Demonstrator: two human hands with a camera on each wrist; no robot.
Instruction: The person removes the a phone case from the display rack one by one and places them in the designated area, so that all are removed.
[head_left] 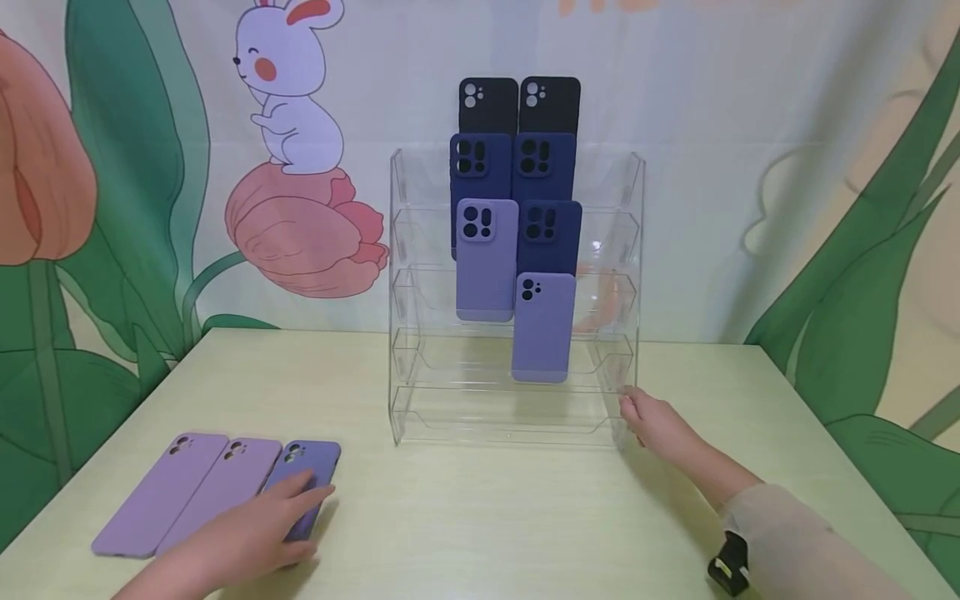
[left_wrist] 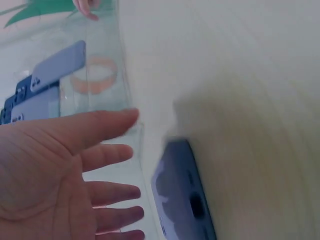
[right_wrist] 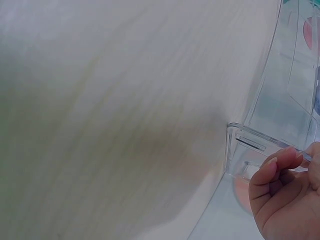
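My left hand (head_left: 251, 525) hovers over a blue-violet phone case (head_left: 324, 468), its fingers extended and spread apart. In the left wrist view the fingertips are near the case (left_wrist: 180, 195), with a gap between them and it. Two lilac phone cases, an outer one (head_left: 161, 496) and a middle one (head_left: 221, 483), lie side by side to its left. At the lower right corner of a clear tiered display rack (head_left: 450, 387), my right hand (head_left: 660, 421) pinches the side panel between thumb and curled fingers, as the right wrist view also shows.
Several phone cases lean on the rack: black ones (head_left: 487, 108) on top, dark blue ones (head_left: 480, 196) below, then a lilac one (head_left: 486, 279) and another lilac one (head_left: 542, 333). A pale wooden table (head_left: 465, 517) carries everything. A printed curtain (head_left: 712, 167) hangs behind.
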